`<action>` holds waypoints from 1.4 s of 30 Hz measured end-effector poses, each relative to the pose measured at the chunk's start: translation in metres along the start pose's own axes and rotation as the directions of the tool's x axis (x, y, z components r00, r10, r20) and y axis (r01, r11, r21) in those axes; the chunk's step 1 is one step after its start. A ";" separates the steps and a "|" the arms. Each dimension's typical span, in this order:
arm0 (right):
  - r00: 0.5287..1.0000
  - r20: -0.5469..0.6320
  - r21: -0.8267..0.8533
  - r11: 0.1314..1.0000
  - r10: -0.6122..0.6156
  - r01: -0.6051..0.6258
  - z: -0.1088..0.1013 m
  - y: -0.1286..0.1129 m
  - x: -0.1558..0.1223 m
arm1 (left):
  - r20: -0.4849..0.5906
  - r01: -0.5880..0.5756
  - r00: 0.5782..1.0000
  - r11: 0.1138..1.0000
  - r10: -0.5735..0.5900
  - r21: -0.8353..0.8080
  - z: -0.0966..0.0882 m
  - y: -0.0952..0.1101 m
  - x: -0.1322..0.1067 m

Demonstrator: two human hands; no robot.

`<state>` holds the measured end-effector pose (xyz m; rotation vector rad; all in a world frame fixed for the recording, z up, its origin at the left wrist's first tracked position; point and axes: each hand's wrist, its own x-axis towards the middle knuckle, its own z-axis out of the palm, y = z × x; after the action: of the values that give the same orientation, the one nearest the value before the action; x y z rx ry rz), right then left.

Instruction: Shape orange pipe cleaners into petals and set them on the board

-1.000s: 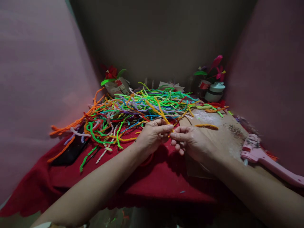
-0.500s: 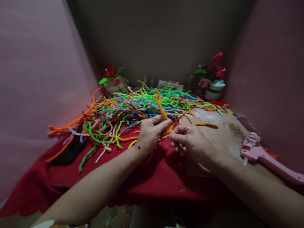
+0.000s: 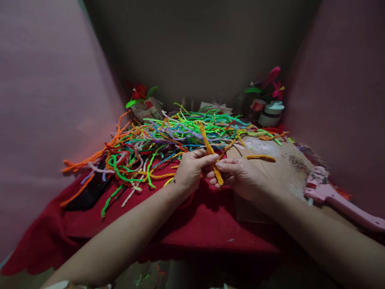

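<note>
Between my two hands, above the red cloth [image 3: 180, 224], is an orange pipe cleaner piece [image 3: 206, 138], flat and narrow, slanting from upper left to lower right. My left hand [image 3: 192, 166] pinches it near its middle between thumb and fingers. Just below that grip, my right hand [image 3: 240, 172] is closed on it too, thumb and forefinger at its lower part. A similar curved orange piece [image 3: 261, 159] lies on the cardboard [image 3: 270, 180] beyond my right hand. Behind my hands spreads a tangled heap of many-coloured pipe cleaners [image 3: 180, 128].
A pink glue gun [image 3: 331, 192] lies on the right. A dark flat object [image 3: 87, 194] rests under pipe cleaners at left. At the back stand a pale green-lidded jar [image 3: 271, 114], pink flowers [image 3: 278, 86] and a red flower [image 3: 140, 92]. Pink walls rise on both sides.
The orange piece has slid or turned so its lower end now sticks out below my fingers. My right hand has moved slightly up, closer to my left.
</note>
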<state>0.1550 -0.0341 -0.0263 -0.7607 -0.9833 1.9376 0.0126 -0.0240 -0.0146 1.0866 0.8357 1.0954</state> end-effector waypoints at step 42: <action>0.991 -0.098 -0.049 0.994 0.096 -0.101 0.000 -0.006 0.000 | -0.051 -0.099 0.993 0.990 0.105 0.101 0.000 -0.005 0.002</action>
<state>0.1574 -0.0319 -0.0207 -0.9397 -0.9589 1.9458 0.0143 -0.0222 -0.0198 1.1968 0.8942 1.1845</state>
